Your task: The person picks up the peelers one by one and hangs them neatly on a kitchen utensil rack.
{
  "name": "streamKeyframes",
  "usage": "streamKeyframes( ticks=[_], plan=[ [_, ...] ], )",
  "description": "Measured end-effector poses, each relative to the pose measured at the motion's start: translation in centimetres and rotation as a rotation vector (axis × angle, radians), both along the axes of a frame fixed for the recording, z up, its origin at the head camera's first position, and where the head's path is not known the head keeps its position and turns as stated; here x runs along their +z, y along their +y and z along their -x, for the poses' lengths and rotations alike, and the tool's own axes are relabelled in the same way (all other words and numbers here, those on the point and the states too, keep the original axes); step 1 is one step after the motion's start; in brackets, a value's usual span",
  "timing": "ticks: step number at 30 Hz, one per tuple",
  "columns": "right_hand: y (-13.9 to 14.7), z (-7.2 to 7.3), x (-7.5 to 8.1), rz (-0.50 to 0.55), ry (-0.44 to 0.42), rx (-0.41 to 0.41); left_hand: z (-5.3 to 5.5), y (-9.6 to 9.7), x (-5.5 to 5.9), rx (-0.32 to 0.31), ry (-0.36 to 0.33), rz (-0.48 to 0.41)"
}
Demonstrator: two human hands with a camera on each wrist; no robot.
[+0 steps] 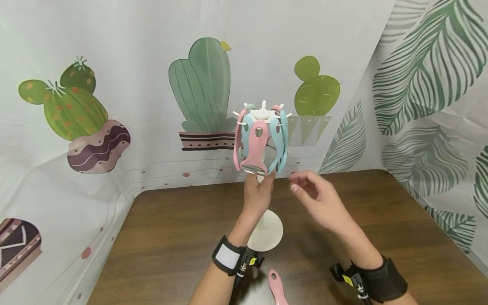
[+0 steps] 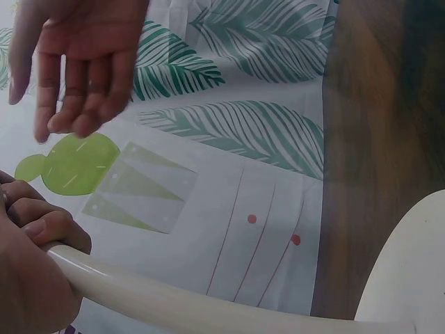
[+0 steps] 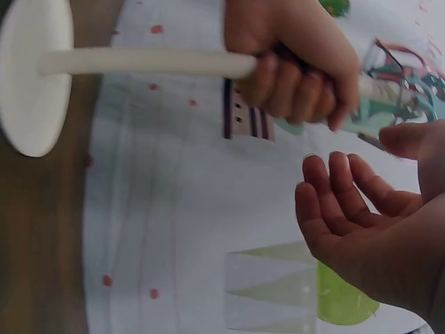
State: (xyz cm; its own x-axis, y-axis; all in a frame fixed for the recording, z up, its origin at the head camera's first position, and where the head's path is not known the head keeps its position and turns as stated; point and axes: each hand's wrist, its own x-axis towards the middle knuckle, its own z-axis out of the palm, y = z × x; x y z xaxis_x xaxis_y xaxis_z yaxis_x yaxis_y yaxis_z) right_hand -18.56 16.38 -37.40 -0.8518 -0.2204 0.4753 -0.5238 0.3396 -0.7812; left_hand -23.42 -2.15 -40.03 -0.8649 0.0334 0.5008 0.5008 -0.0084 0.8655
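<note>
A white utensil stand has a hooked top ring, a slim pole and a round base. My left hand grips the pole just below the hanging utensils, fingers wrapped around it in the right wrist view. Several pink and light blue utensils hang from the hooks, among them a pink one at the front and a blue one on the right. To the right of the stand, my right hand is held up with fingers loosely bent and nothing in them.
A pink utensil handle lies on the brown wooden table near the front, cut off by the view's lower edge. Behind the table hangs a white cloth printed with cacti and leaves. Both wrists wear black straps with small cameras.
</note>
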Motion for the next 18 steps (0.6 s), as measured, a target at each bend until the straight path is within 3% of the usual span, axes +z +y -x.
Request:
streamKeyframes(
  ticks=[8,18],
  plan=[
    [-0.7,-2.2,-3.4,-0.190,-0.010,0.040,-0.1,0.1,0.0,-0.016,-0.033,-0.010],
    [-2.2,-5.7,-7.2,-0.359,-0.193,0.178,-0.2,0.0,0.2,-0.023,-0.033,-0.025]
  ],
)
